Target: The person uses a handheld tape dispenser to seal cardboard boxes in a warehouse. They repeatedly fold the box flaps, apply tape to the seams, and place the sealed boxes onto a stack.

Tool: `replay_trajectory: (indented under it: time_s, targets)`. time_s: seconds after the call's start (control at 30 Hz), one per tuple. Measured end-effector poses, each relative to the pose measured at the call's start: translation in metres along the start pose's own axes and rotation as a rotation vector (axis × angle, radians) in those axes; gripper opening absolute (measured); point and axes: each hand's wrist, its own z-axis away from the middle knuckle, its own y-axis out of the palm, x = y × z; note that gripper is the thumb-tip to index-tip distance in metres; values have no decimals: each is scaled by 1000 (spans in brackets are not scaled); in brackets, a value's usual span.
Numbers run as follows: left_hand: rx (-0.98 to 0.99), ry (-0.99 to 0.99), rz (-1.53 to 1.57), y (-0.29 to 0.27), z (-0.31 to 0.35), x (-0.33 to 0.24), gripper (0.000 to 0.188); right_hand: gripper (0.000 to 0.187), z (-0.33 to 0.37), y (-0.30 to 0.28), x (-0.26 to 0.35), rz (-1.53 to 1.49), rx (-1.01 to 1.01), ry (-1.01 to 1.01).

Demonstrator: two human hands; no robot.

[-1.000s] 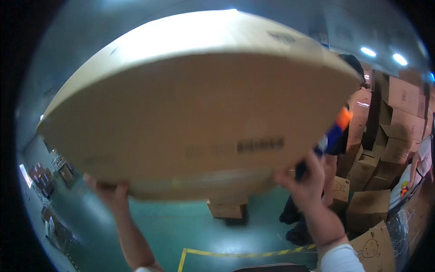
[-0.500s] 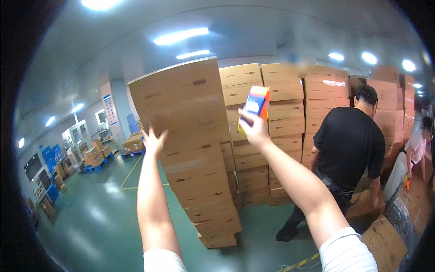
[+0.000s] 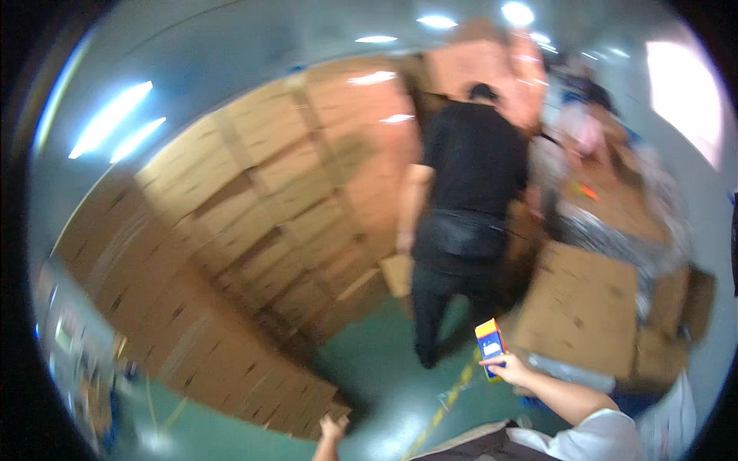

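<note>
In my right hand point(image 3: 513, 370) is a small block-shaped orange, blue and yellow packet point(image 3: 490, 344); my fingers are closed round it, and it stands upright above the floor. My left hand point(image 3: 332, 427) is at the lower edge of the picture, beside the end of a tall stack of brown cartons point(image 3: 192, 307). Its fingers look apart and hold nothing that I can make out; whether they touch the carton is blurred. The stack slants across the left side of the tilted, smeared view.
A wall of stacked cartons point(image 3: 269, 169) rises behind. A person in black point(image 3: 473, 184) bends in front of it. Another person in a light top point(image 3: 580, 131) leans over cardboard at the far right. Flattened cardboard point(image 3: 580, 307) and clear plastic film point(image 3: 607, 242) lie nearer. Yellow tape point(image 3: 442, 415) marks the green floor.
My view has swung right and tilted, so the carton stack now lies at the left. Both hands appear lower in the picture, the packet still in my right one.
</note>
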Motion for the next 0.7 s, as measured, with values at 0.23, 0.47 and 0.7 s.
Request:
replay_trajectory:
  time_s: [0.23,0.47,0.7]
  targets:
    - [925,273,-301,249,72,-247,69,15,193,-136,-172,-118,-710,544]
    - [834,584,-371,383,36,-389,57,23,322,-253,-288,424,-882,1152]
    - [723,117,-403,516,-35,-502,98,40,346,-321,-392,471,-535,1499]
